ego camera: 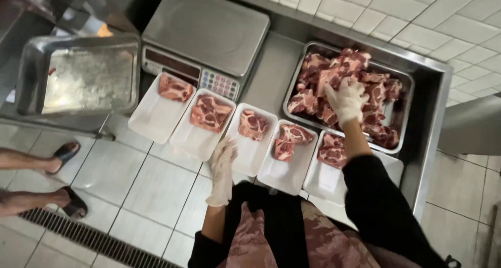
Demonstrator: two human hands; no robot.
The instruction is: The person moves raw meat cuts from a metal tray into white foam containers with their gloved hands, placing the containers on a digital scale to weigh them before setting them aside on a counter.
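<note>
scale (206, 30) behind trays (250, 143), meat pan (404, 111) right
</note>
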